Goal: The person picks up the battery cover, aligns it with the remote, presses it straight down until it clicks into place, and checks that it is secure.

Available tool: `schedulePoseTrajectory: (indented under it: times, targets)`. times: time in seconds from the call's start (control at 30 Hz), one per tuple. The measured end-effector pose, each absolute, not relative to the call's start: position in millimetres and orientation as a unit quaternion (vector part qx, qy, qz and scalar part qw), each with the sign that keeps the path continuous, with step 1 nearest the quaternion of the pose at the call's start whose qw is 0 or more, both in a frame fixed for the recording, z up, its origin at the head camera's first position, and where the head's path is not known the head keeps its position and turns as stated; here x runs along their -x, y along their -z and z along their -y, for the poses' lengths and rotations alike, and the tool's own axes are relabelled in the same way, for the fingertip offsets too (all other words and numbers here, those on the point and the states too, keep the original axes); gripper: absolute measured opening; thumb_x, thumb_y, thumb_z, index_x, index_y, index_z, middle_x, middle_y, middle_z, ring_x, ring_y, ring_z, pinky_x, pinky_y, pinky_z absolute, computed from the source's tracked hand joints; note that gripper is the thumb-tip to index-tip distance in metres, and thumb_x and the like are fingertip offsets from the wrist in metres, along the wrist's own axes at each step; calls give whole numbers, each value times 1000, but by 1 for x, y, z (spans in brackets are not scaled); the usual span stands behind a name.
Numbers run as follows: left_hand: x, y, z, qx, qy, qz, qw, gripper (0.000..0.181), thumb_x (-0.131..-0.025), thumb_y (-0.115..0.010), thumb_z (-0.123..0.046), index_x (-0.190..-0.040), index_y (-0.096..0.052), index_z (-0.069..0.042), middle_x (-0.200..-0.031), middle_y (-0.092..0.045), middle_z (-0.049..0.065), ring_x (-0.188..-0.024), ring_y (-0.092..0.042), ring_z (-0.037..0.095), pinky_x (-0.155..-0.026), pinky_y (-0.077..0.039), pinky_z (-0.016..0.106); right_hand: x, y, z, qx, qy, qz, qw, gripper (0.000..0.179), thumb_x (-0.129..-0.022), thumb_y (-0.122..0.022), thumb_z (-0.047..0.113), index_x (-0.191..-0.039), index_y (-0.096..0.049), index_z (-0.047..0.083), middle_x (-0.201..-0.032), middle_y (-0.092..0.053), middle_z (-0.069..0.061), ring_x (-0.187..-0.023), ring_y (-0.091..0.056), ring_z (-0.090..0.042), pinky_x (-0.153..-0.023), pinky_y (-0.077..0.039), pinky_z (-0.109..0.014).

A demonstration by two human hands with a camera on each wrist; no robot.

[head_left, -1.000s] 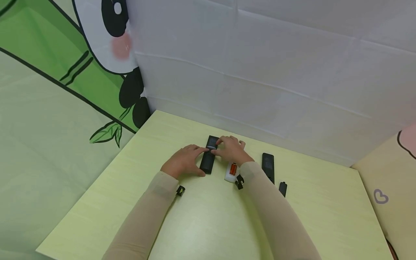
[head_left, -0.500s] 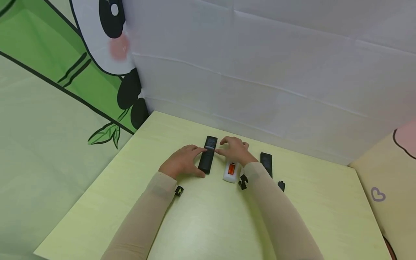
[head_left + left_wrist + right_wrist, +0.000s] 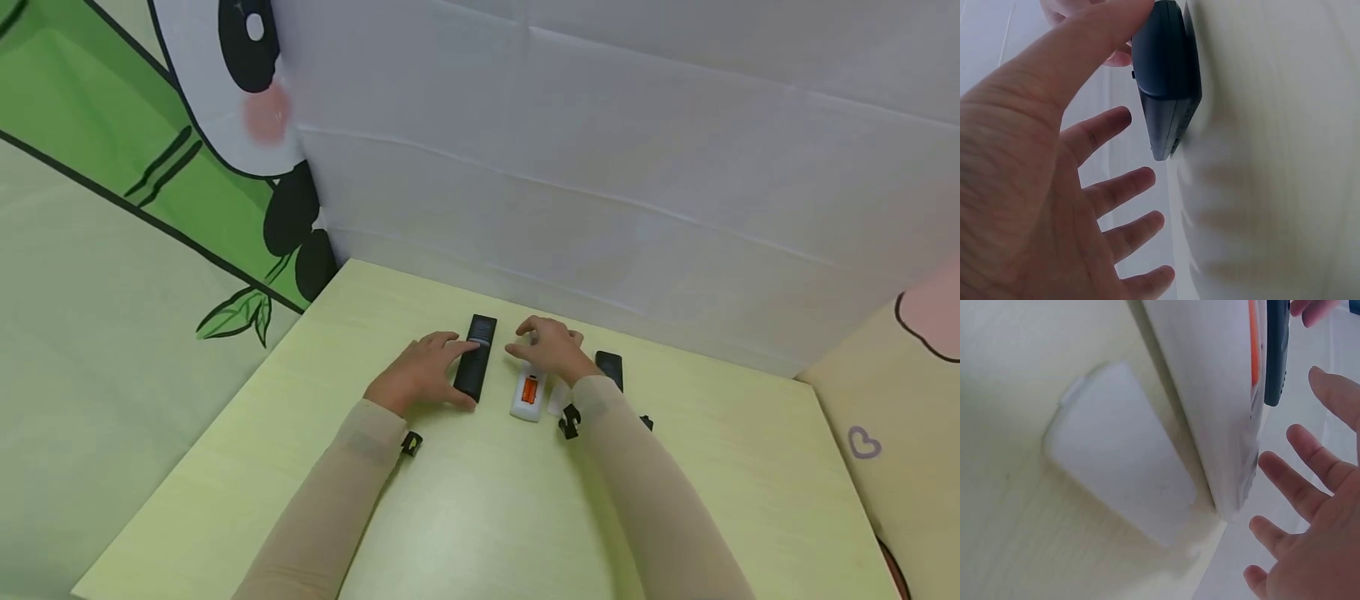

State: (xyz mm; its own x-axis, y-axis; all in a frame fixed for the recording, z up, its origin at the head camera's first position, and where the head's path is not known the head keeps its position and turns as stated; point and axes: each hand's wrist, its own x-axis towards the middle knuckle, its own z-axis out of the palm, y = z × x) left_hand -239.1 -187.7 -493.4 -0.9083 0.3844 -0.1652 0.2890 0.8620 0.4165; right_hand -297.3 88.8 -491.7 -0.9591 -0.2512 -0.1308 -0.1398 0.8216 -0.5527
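Observation:
A black remote control (image 3: 472, 372) lies on the table beside my left hand (image 3: 420, 372). The left thumb touches its near end in the left wrist view, while the other fingers are spread apart. To the right lies a white remote control (image 3: 526, 407) with an orange battery (image 3: 529, 390) in its uncovered compartment. My right hand (image 3: 551, 346) hovers over the far end of this white remote, fingers loosely spread and holding nothing in the right wrist view. A white battery cover (image 3: 1119, 450) lies next to the white remote, under the right wrist.
Another black remote (image 3: 610, 367) lies behind the right forearm, partly hidden. A small black piece (image 3: 647, 422) peeks out past the right sleeve. A pale wall sheet (image 3: 600, 167) rises at the table's (image 3: 465, 517) far edge.
My right hand has drawn away rightward from the black remote to above the white one. The left hand stays by the black remote. The camera view has shifted slightly.

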Motion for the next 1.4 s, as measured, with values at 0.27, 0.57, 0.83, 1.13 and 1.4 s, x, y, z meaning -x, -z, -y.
schedulePoseTrajectory:
  times: [0.27, 0.57, 0.83, 1.13, 1.4]
  targets:
    - [238, 493, 182, -189, -183, -958, 112, 109, -91, -101, -58, -182, -47, -31, -191, -40, 19, -180, -34, 47, -149, -26, 75, 297, 491, -107, 106, 285, -948, 90, 48, -113, -76, 51, -145, -77, 16, -167, -70, -13, -165, -56, -43, -136, -22, -78]
    - [244, 494, 168, -212, -183, -955, 102, 105, -92, -101, -58, -180, -50, -32, -193, -37, 16, -185, -22, 50, -149, -23, 76, 285, 487, -143, 118, 282, -949, 72, 34, -113, -75, 44, -131, -87, 17, -163, -74, -15, -164, -56, -45, -133, -22, -84]
    - [242, 494, 151, -228, -177, -951, 112, 105, -92, -100, -59, -179, -51, -29, -193, -36, 17, -185, -19, 51, -150, -19, 77, 277, 492, -155, 120, 232, -961, 88, 24, -110, -81, 41, -114, -92, 21, -167, -72, -14, -168, -51, -46, -135, -21, -87]
    - [245, 499, 126, -245, -171, -948, 106, 104, -89, -103, -58, -177, -54, -30, -192, -38, 15, -186, -18, 50, -149, -17, 79, 266, 497, -161, 110, 208, -965, 111, 21, -110, -81, 41, -111, -94, 24, -176, -65, -14, -180, -30, -54, -136, -20, -82]
    - [247, 515, 123, -248, -152, -950, 109, 103, -90, -100, -62, -177, -54, -33, -192, -38, 14, -186, -18, 49, -150, -16, 78, 256, 504, -162, 96, 200, -968, 122, 19, -111, -81, 39, -111, -94, 25, -175, -65, -11, -182, -26, -53, -138, -21, -80]
